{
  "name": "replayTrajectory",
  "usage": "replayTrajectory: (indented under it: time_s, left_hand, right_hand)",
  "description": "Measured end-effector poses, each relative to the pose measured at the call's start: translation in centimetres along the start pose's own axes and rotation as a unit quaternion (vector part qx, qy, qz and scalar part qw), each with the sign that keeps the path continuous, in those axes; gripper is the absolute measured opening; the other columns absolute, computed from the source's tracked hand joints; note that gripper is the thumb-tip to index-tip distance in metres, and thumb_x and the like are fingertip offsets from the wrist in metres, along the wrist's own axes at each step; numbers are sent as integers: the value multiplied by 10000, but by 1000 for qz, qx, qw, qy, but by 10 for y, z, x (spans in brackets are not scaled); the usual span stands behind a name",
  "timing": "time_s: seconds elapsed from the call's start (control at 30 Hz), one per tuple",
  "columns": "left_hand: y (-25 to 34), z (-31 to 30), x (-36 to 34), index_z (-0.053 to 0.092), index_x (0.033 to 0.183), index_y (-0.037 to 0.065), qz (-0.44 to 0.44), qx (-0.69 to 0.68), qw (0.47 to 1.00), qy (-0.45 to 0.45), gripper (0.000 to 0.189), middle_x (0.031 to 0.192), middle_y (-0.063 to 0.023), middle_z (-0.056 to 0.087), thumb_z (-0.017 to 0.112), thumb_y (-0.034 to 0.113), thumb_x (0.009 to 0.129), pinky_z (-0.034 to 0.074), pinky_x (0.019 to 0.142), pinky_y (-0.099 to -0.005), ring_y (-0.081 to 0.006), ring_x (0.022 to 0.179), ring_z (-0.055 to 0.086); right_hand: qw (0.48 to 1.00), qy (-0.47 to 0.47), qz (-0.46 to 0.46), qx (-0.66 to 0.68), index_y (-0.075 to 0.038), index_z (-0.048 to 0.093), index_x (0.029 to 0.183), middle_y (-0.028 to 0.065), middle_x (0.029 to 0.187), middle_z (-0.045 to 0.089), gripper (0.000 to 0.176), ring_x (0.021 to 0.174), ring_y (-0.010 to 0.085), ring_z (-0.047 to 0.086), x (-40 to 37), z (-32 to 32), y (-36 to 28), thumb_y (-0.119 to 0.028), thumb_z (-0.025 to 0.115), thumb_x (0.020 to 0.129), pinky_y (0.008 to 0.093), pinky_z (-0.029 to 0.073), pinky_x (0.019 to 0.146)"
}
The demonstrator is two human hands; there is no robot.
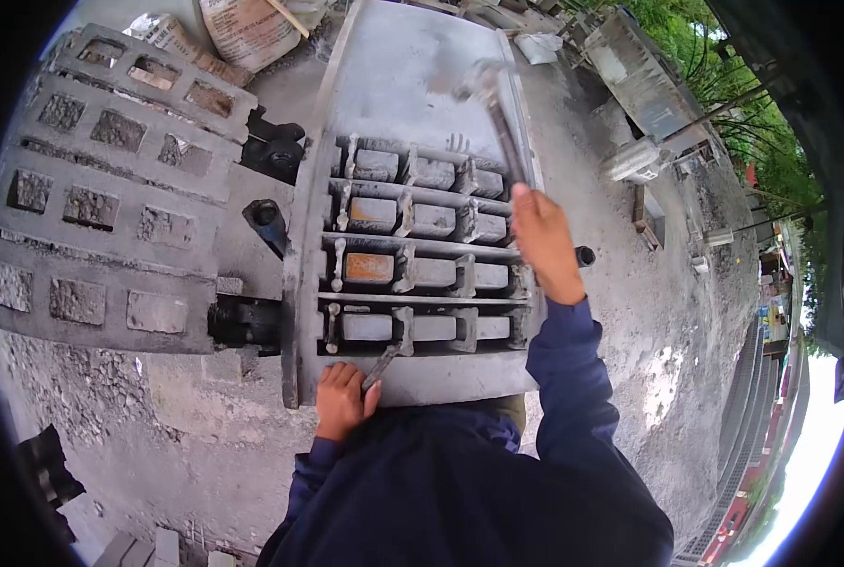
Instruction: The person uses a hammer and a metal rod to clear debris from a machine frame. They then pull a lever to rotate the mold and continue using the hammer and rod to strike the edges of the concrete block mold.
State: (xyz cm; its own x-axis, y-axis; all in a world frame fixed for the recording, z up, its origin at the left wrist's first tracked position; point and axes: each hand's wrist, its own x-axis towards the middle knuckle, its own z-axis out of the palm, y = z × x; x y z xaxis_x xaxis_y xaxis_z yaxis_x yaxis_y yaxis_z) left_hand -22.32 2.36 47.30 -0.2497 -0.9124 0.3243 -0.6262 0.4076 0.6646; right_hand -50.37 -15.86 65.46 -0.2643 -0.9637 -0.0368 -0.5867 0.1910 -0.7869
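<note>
My right hand (545,241) is closed around the handle of a hammer (509,142), raised over the right side of a metal block mould (431,250). The hammer's head is smeared by motion. The mould has several rows of rectangular cores and sits in a steel table (412,71). At the table's near edge, my left hand (342,402) is closed, with a short metal rod (381,366) between thumb and fingers. The rod slants up toward the mould's front row, and its far end is close to a divider there.
Hollow concrete blocks (119,130) stand in rows on the left. Dark machine parts (247,321) jut out beside the table's left rail. Printed sacks (242,33) are at the back left. Rough concrete ground (648,312) lies to the right, with a grey bin-like box (644,71) beyond.
</note>
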Motion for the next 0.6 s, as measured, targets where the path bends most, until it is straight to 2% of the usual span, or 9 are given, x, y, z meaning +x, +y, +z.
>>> replayTrajectory:
  time_s: [0.07, 0.27, 0.33, 0.37, 0.43, 0.47, 0.5, 0.53, 0.6]
  left_hand:
    - [0, 1, 2, 557, 681, 49, 4, -4, 1000, 9, 249, 725, -96, 533, 666, 256, 765, 397, 648, -398, -300, 699, 522]
    - [-1, 2, 3, 552, 686, 43, 8, -12, 1000, 3, 253, 723, -98, 530, 670, 253, 763, 392, 647, -397, -302, 690, 515]
    - [0, 2, 3, 547, 681, 49, 2, -15, 1000, 4, 247, 722, -96, 526, 667, 251, 760, 385, 641, -399, -303, 693, 513]
    - [1, 1, 1, 547, 681, 49, 8, -20, 1000, 0, 247, 722, -96, 526, 667, 251, 760, 385, 641, -399, -303, 693, 513]
    - [-2, 1, 3, 541, 671, 56, 10, -8, 1000, -9, 243, 715, -97, 518, 660, 249, 757, 380, 636, -399, -304, 692, 510]
    - [-4, 2, 5, 541, 671, 56, 17, -9, 1000, -3, 243, 715, -97, 518, 660, 249, 757, 380, 636, -399, -304, 692, 510]
    - [-2, -1, -4, 538, 667, 57, 11, -5, 1000, -10, 242, 711, -97, 514, 657, 248, 756, 380, 636, -400, -303, 689, 508]
    - [-2, 4, 1, 535, 662, 59, 7, 0, 1000, 1, 240, 708, -97, 511, 654, 246, 755, 380, 637, -400, -303, 687, 507]
    - [-1, 1, -6, 534, 659, 60, 8, -3, 1000, -13, 241, 703, -97, 508, 650, 248, 756, 382, 636, -401, -302, 681, 505]
  right_hand:
    - [994, 73, -58, 50, -33, 512, 722, 9, 619, 497, 466, 540, 93, 443, -2, -14, -30, -406, 458, 998, 285, 365, 489]
    - [916, 266, -238, 181, -30, 461, 764, 28, 605, 458, 405, 525, 111, 441, 4, -39, -73, -344, 427, 1017, 284, 346, 466]
    - [888, 385, -242, 65, -17, 440, 800, 61, 611, 457, 338, 501, 146, 443, 13, -14, -30, -275, 421, 1018, 312, 353, 458]
    - [889, 393, -232, -12, 0, 445, 812, 126, 581, 459, 298, 464, 252, 460, 8, 8, 22, -230, 426, 1001, 368, 377, 469]
    - [857, 275, -220, -375, 7, 520, 833, 318, 712, 583, 327, 723, 507, 585, -43, 23, 84, -286, 475, 972, 548, 443, 620]
    - [952, 86, -57, -289, 0, 551, 825, 357, 805, 592, 345, 776, 532, 581, -40, 27, 138, -313, 498, 961, 597, 436, 634]
    - [952, 133, -119, -248, 3, 556, 810, 266, 697, 612, 408, 568, 431, 602, -47, 20, 138, -369, 498, 968, 506, 455, 499]
    - [949, 143, -121, -254, 3, 556, 810, 266, 697, 612, 408, 568, 431, 602, -42, 8, 126, -369, 498, 968, 506, 455, 499]
    - [977, 65, 193, 58, -3, 555, 817, 116, 606, 569, 460, 427, 223, 530, -54, -9, 101, -429, 483, 977, 362, 404, 391]
